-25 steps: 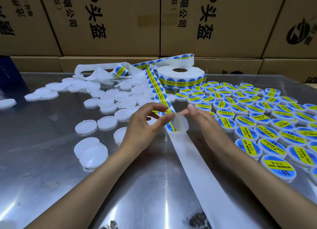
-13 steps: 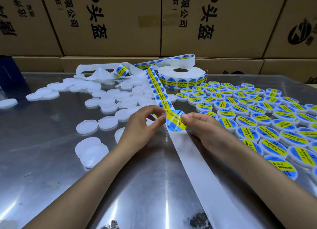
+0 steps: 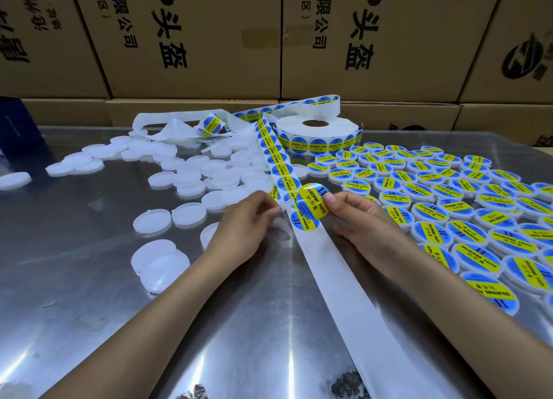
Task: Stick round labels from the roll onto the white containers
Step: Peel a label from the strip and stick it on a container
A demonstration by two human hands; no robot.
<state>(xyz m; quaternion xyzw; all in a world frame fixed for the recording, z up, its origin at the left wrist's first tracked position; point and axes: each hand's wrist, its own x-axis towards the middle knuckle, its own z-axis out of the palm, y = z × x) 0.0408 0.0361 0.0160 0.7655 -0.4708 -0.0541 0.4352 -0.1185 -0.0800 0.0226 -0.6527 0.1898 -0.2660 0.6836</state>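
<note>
Fingers (image 3: 332,198) pinch round label (image 3: 312,202), face up.

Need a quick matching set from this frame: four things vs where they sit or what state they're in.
Things:
1. label roll
2. labelled containers
3. blank containers
4. empty backing strip

Places or states:
A. spread over the table's left side
B. runs toward the camera between the forearms
C. far centre, lying flat in front of the boxes
D. packed in rows on the right

Pairs: 1-C, 2-D, 3-A, 4-B
</note>
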